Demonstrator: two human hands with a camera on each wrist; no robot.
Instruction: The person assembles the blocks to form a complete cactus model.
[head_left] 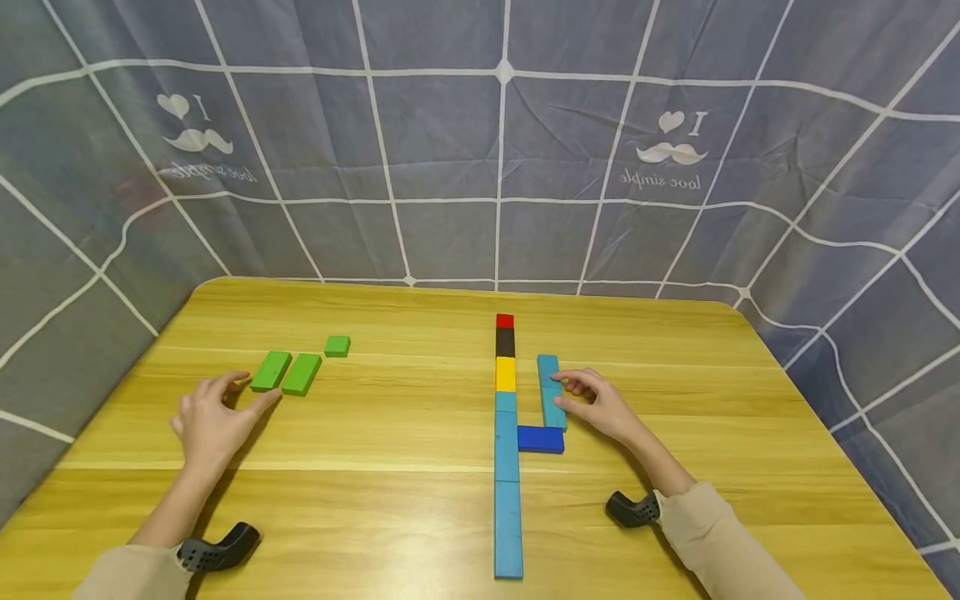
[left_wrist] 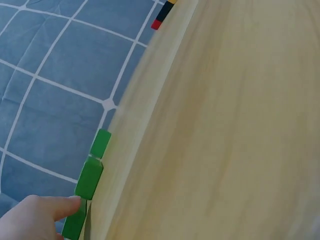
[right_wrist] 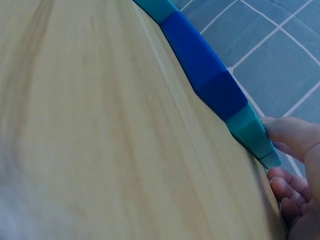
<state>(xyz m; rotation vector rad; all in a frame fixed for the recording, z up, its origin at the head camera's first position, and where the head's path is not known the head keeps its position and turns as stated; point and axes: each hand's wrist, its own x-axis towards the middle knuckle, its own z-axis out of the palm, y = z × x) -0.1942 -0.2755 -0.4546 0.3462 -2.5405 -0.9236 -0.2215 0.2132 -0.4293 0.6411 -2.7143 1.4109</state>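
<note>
In the head view my left hand (head_left: 217,417) is at the left of the table, its thumb and index finger on either side of the leftmost green block (head_left: 271,371). A second green block (head_left: 302,374) lies close to its right, and a small green block (head_left: 337,346) sits farther back. My right hand (head_left: 600,404) touches the right side of two light blue blocks (head_left: 548,371), set end to end, with index finger and thumb apart. Their near end meets a dark blue block (head_left: 541,439). The right wrist view shows the thumb against a light blue block (right_wrist: 250,130).
A long row at mid-table runs from a red block (head_left: 505,320) through a black block (head_left: 506,342) and a yellow block (head_left: 506,374) to several light blue blocks (head_left: 507,529). The dark blue block juts from it. A grey checked curtain (head_left: 442,150) hangs behind the wooden table (head_left: 390,500).
</note>
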